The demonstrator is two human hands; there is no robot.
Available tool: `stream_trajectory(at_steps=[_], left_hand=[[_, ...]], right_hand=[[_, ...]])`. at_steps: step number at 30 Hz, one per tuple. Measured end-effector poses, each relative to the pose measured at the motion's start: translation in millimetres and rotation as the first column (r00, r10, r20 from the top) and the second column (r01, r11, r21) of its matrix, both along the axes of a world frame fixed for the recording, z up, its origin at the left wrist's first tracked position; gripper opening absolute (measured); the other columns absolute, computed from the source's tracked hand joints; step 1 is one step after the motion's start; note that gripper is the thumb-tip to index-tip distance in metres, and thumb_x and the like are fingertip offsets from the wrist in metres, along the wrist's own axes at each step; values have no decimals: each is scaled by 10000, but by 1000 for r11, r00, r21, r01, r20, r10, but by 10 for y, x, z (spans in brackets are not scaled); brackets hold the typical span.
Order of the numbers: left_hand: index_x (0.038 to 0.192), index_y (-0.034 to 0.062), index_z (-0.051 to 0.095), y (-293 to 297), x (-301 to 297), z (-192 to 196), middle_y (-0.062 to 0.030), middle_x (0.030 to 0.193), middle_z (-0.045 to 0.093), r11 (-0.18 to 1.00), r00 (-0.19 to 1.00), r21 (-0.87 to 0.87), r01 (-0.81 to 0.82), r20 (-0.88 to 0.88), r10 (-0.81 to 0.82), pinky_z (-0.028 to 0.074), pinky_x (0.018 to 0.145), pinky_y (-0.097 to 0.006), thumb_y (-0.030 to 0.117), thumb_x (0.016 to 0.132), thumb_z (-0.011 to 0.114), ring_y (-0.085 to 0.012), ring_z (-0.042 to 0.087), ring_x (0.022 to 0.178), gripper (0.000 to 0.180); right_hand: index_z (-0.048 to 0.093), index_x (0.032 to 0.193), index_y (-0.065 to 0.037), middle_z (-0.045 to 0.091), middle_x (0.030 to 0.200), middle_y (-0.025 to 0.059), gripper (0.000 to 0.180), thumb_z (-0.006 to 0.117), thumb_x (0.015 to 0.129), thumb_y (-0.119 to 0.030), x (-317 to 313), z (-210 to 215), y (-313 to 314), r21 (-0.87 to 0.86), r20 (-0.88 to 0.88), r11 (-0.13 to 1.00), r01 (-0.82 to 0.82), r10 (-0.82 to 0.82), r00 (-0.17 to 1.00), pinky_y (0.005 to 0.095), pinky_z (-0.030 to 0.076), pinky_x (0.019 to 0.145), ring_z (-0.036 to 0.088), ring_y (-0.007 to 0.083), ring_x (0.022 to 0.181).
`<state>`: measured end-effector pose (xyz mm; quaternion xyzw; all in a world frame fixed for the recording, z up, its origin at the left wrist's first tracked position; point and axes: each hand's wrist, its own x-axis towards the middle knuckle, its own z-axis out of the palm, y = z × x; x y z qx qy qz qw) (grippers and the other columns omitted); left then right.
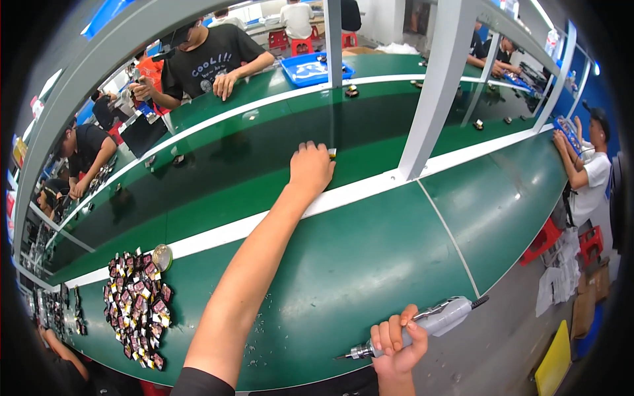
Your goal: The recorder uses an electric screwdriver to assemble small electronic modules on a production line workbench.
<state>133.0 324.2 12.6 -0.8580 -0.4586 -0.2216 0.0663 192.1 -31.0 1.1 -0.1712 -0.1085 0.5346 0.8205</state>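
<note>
Elec. screwdriver (444, 317) gripped in my R hand (398, 340), tabletop (343, 264) near edge; L hand (310, 168), hold unclear; parts pile (137, 307) done? Can't tell.

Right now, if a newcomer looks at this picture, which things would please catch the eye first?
Probably the big pile of small dark parts, at the left of the green bench. Next may come the grey power screwdriver in the right hand, lower right, its tip pointing left. Near the centre, the left hand reaches past the white rail, next to a small part.
</note>
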Motion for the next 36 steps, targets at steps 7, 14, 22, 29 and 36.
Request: stream_trajectory(at_steps=[7,14,22,29,36], left_hand=[[994,-13,601,-689,-344,63,-168,996,605,942,949,-134,307,121,-292,490,845,-413,114,742,624,-332,571,981,283],[1095,-10,555,-2256,-1002,319,-143,1095,582,662,714,-288,692,138,-686,476,873,-411,-13,718,627,-311,559,1044,384],[1043,-20,560,-2748,-1161,146,-140,1064,574,651,748,-369,664,349,-565,480,800,-393,-69,759,620,-321,563,946,294],[954,-47,608,-2838,-1145,109,-134,930,617,725,771,-263,637,202,-604,530,650,-352,-22,687,678,-291,605,839,277],[933,-108,612,-3033,-1163,23,-191,965,616,689,693,-88,720,149,-705,556,579,-336,2,631,673,-307,630,866,327]], right_hand=[[482,875,-90,345,491,-7,96,462,886,-183,-9,-24,-155,-39,-53,999,-13,11,999,296,350,500,327,121,416],[456,876,-86,357,503,-7,78,443,897,-160,-29,9,-221,3,-24,999,-50,50,998,298,365,512,360,117,424],[456,900,-76,376,495,-12,90,431,904,-163,-429,-3,-521,-58,19,972,-229,231,973,287,402,506,386,120,409],[470,936,-67,412,532,20,48,468,908,-107,-650,-139,-641,-151,25,956,-250,257,966,295,393,501,430,140,443],[448,937,-40,415,533,34,71,458,905,-103,-692,-125,-639,-218,39,954,-207,220,975,295,390,470,423,138,440]])
